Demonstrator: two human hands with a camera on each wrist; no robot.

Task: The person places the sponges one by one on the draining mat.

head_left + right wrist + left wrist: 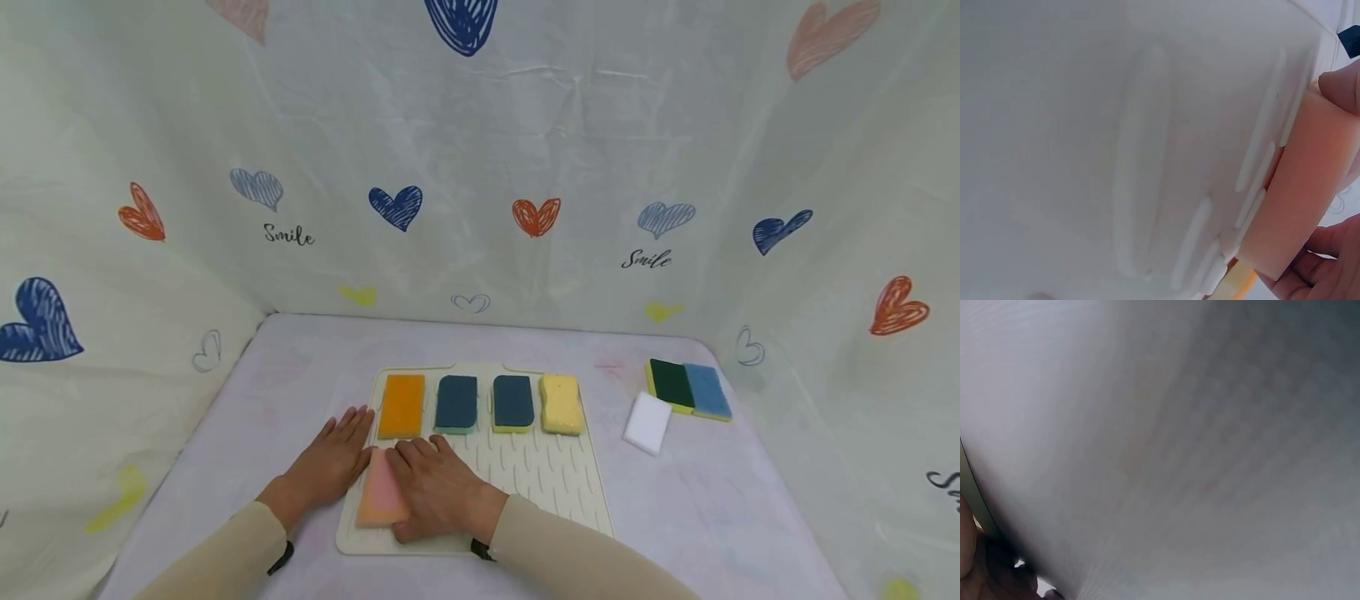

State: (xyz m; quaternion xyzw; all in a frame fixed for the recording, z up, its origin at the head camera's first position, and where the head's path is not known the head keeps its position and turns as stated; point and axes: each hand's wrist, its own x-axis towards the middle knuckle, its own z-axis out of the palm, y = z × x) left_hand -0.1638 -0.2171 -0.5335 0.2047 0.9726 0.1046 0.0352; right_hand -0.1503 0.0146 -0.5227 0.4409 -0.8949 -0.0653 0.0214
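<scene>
A pink-and-orange sponge point(378, 496) lies at the near left corner of a cream ridged mat point(540, 483). My right hand point(442, 492) grips it from the right, thumb at the near side and fingers over the far part. The right wrist view shows the sponge's pale orange side point(1304, 194) close up, with a thumb at its upper end. My left hand point(333, 454) rests at the mat's left edge, fingers extended and thumb side near the sponge. Only a dark bit of hand shows in the left wrist view's lower corner; the rest is a blurred pale surface.
Along the mat's far side lie an orange sponge point(402, 406), two dark blue-topped sponges point(456, 403) and a yellow sponge point(561, 404). To the right on the table are a white sponge point(647, 423), a green-topped sponge point(671, 384) and a blue-topped sponge point(707, 390).
</scene>
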